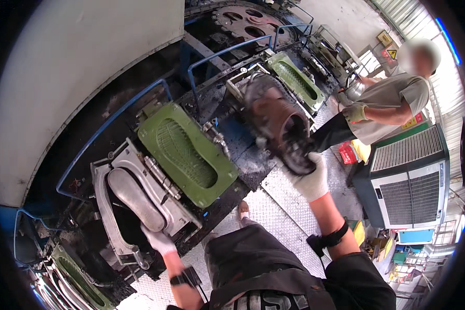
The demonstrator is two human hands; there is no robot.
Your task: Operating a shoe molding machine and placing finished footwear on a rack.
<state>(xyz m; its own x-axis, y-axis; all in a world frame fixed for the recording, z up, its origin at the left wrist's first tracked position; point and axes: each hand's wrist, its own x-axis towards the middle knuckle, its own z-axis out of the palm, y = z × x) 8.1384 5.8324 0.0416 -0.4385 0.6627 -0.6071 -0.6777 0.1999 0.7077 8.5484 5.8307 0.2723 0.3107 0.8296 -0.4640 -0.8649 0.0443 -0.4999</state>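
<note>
A dark machine bed (249,170) bears a hinged mould, whose green mould plate (187,155) serves as the landmark. Well to the right of that plate stands a co-worker (392,103). Just left of it, joined by a hinge, lies the silver mould half (157,201), its metal sole form (132,196) bare. Right of the plate and apart from it, the brown footwear (278,119) is held up, its dark end blurred. The person's right hand (314,178), gloved, grasps that end. The left hand (157,240), below the plate, is at the silver half's lower end; whether its fingers grip cannot be told. The step in hand appears to be handling the footwear beside the opened mould; the next move seems to call for a secure right-hand hold and left fingers clear of the hinge.
</note>
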